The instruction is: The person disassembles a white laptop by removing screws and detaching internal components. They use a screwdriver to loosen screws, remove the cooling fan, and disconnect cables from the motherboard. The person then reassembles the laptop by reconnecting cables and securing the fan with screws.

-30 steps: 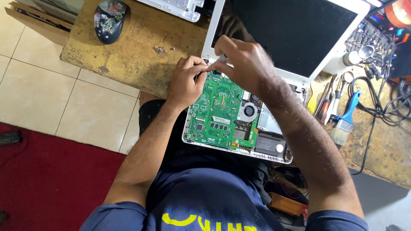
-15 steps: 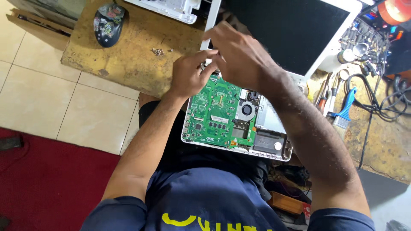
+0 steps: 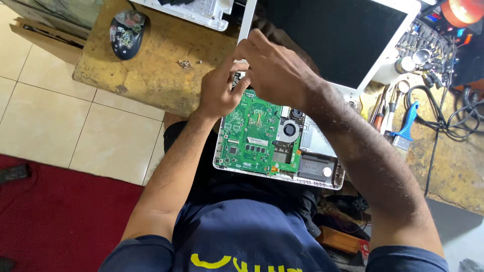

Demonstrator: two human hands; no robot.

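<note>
Both hands are being bunched together at the far corner of the green circuit board (image 3: pixel 254 138): left hand (image 3: pixel 220 93) curled there, right hand (image 3: pixel 275 70) arched over; any pinch can't be seen. The board is being kept in the opened laptop (image 3: pixel 322 171) on the lap; thin, fragile, probably best handled by its edges

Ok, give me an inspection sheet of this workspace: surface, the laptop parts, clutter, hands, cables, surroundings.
Surface: worn yellowish bench, scuffed.
Job's things: opened white laptop on the person's lap, green circuit board and fan exposed, dark screen tilted back.
Clutter: loose screws, patterned mouse, blue-handled brush, screwdrivers.
Hands: left hand and right hand meet at the board's top edge; what they pinch is hidden.
Cables: black leads coiled at right.
Surroundings: cream floor tiles, red mat.
</note>
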